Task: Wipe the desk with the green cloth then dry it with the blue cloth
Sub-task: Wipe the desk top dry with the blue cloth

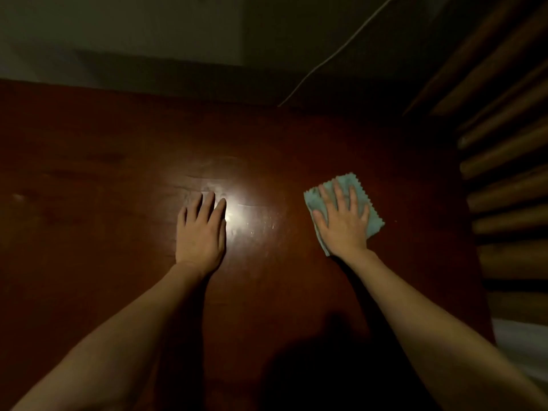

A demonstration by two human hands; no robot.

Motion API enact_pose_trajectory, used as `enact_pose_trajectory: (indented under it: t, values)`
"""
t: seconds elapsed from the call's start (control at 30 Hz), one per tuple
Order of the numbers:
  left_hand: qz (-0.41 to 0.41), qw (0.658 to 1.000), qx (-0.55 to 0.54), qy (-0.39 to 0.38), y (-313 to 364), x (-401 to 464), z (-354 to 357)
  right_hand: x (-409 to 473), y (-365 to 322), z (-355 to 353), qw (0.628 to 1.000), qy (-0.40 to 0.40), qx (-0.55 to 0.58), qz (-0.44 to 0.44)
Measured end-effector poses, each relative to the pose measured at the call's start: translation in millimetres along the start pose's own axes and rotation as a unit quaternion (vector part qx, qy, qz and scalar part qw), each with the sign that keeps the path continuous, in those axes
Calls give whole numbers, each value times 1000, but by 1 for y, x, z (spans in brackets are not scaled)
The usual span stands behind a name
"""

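The dark reddish-brown wooden desk (112, 161) fills most of the view, with a bright glare spot and faint streaks near its middle. My right hand (344, 223) lies flat with spread fingers on a small pale greenish cloth (315, 200) with zigzag edges, pressing it onto the right part of the desk. My left hand (201, 232) rests palm-down on the bare desk beside the glare and holds nothing. No second cloth is in view.
A thin white cable (326, 59) runs down the wall to the desk's back edge. Wooden slats (504, 161) stand close along the desk's right side. The room is dim, and my shadow falls on the near edge.
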State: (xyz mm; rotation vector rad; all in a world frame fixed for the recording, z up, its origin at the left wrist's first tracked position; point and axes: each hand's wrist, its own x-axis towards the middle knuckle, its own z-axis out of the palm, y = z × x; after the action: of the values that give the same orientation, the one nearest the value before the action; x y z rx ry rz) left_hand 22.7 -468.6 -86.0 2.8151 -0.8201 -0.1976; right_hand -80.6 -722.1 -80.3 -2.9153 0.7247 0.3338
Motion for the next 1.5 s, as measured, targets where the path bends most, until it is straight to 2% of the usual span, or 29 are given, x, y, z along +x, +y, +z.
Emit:
enact_pose_trajectory:
  t: [0.03, 0.1, 0.17, 0.23, 0.3, 0.4, 0.5, 0.6, 0.7, 0.83, 0.93, 1.1, 1.17, 1.23, 1.33, 1.4, 1.47, 1.5]
  values:
    - [4, 1000, -5, 7, 1, -1, -1, 0, -2, -1, 999, -22, 12, 24]
    - [6, 999, -29, 17, 7, -5, -4, -24, -15, 8, 999, -25, 11, 18]
    - [28, 997, -61, 29, 17, -9, -5, -73, -28, 23, 999, 10, -14, -44]
    - [74, 993, -84, 26, 34, -12, -6, -124, -30, 40, 994, 3, -19, -105]
    - [112, 988, -104, 18, 57, -12, -2, -164, -19, 47, 994, -23, -19, -107]
    - [132, 985, -112, -5, 97, 0, 7, -173, 17, 45, 1000, -26, 4, 0]
    - [143, 984, -104, -12, 131, 17, 19, -134, 74, 30, 994, -13, 14, 106]
    - [145, 986, -76, -17, 151, 34, 32, -81, 124, 12, 983, -18, 53, 173]
    - [119, 992, -45, -23, 158, 43, 42, -55, 128, 3, 976, -13, 78, 204]
    - [109, 994, -18, -21, 159, 42, 49, -112, 74, 26, 982, 72, 58, 164]
    - [104, 994, -32, -14, 163, 42, 46, -156, 40, 36, 990, 87, 94, 60]
    - [98, 994, -49, -10, 165, 41, 46, -106, 73, 31, 988, 29, -23, -147]
    - [95, 994, -54, -8, 166, 41, 46, -73, 95, 21, 979, 19, -55, -193]
    - [93, 994, -52, -6, 166, 42, 46, -47, 113, 14, 977, 27, -55, -204]
    - [89, 995, -43, -7, 165, 41, 47, -24, 143, 3, 991, 63, -30, -111]
    - [88, 995, -42, -7, 165, 41, 46, -13, 179, -3, 996, 89, -5, 24]
    - [91, 995, -41, -5, 166, 42, 45, -6, 207, -10, 981, 92, 36, 165]
    - [92, 995, -41, -3, 166, 43, 45, -5, 203, -13, 976, 99, 37, 191]
